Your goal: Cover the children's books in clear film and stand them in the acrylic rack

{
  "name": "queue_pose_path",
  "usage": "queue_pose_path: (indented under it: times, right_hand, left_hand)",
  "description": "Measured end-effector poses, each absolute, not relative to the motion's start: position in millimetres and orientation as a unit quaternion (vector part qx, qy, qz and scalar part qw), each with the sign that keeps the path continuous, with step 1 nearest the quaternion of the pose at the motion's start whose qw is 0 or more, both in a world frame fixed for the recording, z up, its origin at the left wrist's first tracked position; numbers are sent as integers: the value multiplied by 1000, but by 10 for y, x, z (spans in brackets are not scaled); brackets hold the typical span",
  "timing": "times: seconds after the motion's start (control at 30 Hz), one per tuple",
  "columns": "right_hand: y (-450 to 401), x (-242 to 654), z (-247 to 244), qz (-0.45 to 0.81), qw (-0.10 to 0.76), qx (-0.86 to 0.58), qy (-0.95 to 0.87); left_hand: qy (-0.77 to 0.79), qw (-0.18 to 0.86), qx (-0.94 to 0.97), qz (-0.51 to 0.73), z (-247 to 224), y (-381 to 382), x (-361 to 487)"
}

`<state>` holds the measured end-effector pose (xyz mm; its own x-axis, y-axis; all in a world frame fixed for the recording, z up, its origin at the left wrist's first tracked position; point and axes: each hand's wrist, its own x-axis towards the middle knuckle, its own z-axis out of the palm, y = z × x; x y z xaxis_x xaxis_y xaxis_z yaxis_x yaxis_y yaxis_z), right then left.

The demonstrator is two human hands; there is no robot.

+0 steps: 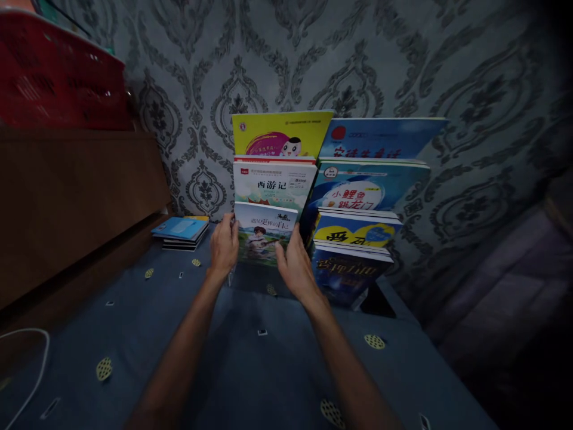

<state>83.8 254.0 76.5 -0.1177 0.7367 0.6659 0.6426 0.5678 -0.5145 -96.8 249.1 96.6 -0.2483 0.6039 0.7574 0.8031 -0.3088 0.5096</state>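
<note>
A small book with a figure on its cover (264, 242) stands upright at the front of the left row. My left hand (224, 246) is at its left edge, fingers curled round that side. On the right edge is my right hand (296, 263), its thumb over the cover's front. Behind it rise a white book (273, 185) and a taller yellow book (282, 131). The right row holds a dark blue book (344, 275), a yellow and blue book (356, 232), a light blue book (371, 185) and a tall blue book (385, 136).
A stack of books (181, 229) lies flat on the patterned blue cloth (250, 370), near a brown wooden cabinet (76, 209). On the cabinet sits a red basket (62, 77). A white cable (45, 358) curves at the lower left. Patterned wallpaper (179, 107) stands behind.
</note>
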Motion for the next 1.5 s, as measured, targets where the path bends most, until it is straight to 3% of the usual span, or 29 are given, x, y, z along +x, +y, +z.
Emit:
queue_pose_path:
  times: [1.5]
  right_hand:
    - [2645,847,630,27,455,-482,-748]
  left_hand:
    - [-582,102,-601,-539,970,2545,-983]
